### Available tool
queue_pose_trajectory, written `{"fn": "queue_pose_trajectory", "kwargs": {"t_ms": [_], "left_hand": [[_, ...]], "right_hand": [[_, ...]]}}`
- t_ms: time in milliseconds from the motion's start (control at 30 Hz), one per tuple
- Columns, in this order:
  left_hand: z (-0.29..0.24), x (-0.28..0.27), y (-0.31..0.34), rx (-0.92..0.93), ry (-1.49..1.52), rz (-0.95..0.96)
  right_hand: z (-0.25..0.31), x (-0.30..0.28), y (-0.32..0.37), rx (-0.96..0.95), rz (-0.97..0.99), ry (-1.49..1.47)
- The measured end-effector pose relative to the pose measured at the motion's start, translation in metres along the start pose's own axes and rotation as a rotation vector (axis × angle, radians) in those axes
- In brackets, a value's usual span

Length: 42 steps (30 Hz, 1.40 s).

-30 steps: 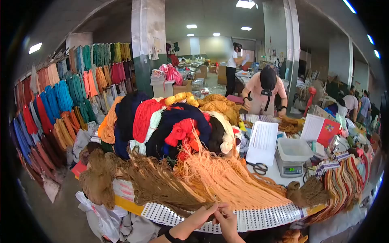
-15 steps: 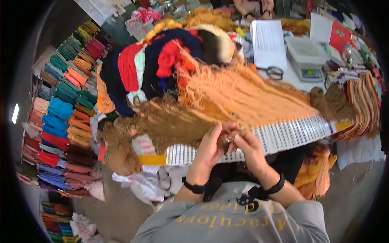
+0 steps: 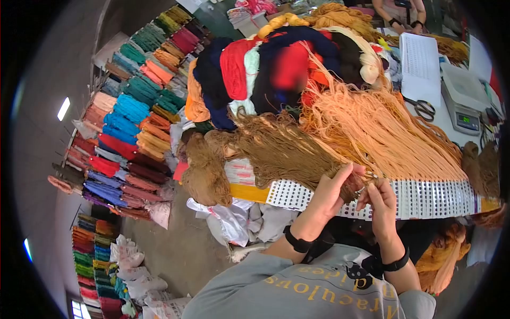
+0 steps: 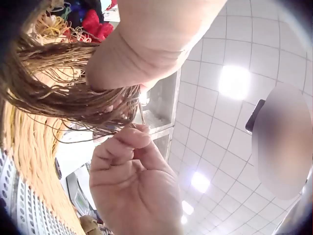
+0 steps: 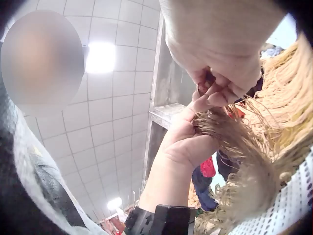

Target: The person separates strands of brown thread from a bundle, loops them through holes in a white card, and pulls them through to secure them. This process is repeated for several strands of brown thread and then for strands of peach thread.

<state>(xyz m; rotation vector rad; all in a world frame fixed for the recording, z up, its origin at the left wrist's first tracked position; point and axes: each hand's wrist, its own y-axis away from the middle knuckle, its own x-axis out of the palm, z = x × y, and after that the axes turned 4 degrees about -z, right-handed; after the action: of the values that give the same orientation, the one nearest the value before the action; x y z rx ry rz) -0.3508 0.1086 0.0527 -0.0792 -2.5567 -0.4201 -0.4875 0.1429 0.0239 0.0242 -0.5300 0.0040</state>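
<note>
A bundle of brown yarn (image 3: 289,146) lies across the table's front, its near end held in my left hand (image 3: 333,190). In the left wrist view the strands of brown yarn (image 4: 63,100) pass under my left thumb and come out as loose tips. Thumb and fingertips of my right hand (image 3: 382,204) pinch a thin strand end beside that bundle, close to the left fingers, as the right hand (image 4: 137,176) shows from its palm side. Beneath both hands runs a long white card (image 3: 425,199) with rows of dark dots, and peach yarn (image 3: 393,133) lies fanned along it.
Behind the brown yarn rise piled skeins, among them a red skein (image 3: 234,69). Scissors (image 3: 422,108), a printed sheet (image 3: 419,64) and a digital scale (image 3: 465,98) stand at the right. White sacks (image 3: 228,218) lie below the table's left end. Another person (image 3: 401,16) works across the table.
The head view has tilted down and turned left, so the table appears shifted right. Both hands stay together at the brown yarn's end, the right hand now slightly farther from the left.
</note>
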Motion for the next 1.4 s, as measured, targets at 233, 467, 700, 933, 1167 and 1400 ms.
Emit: {"fn": "queue_pose_trajectory", "kwargs": {"t_ms": [233,467,700,933,1167,1400], "left_hand": [[0.005,-0.005,-0.004,-0.081,0.09,0.061],[0.008,-0.003,-0.01,-0.049,0.059,0.031],[0.01,-0.001,-0.008,-0.036,0.126,0.081],[-0.018,-0.009,-0.008,-0.045,-0.163,0.104],[-0.086,-0.196,-0.054,-0.129,0.064,-0.11],[-0.175,-0.257,-0.062,0.186,-0.06,-0.629]], "right_hand": [[0.0,-0.001,-0.002,0.019,-0.052,-0.02],[0.007,-0.004,0.001,0.082,-0.025,-0.1],[0.003,-0.007,0.001,0.072,-0.057,-0.048],[0.021,-0.021,0.0,0.275,0.303,0.421],[0.088,-0.119,-0.031,-0.448,-0.288,0.524],[0.169,-0.213,-0.046,-0.242,-0.013,-0.718]]}}
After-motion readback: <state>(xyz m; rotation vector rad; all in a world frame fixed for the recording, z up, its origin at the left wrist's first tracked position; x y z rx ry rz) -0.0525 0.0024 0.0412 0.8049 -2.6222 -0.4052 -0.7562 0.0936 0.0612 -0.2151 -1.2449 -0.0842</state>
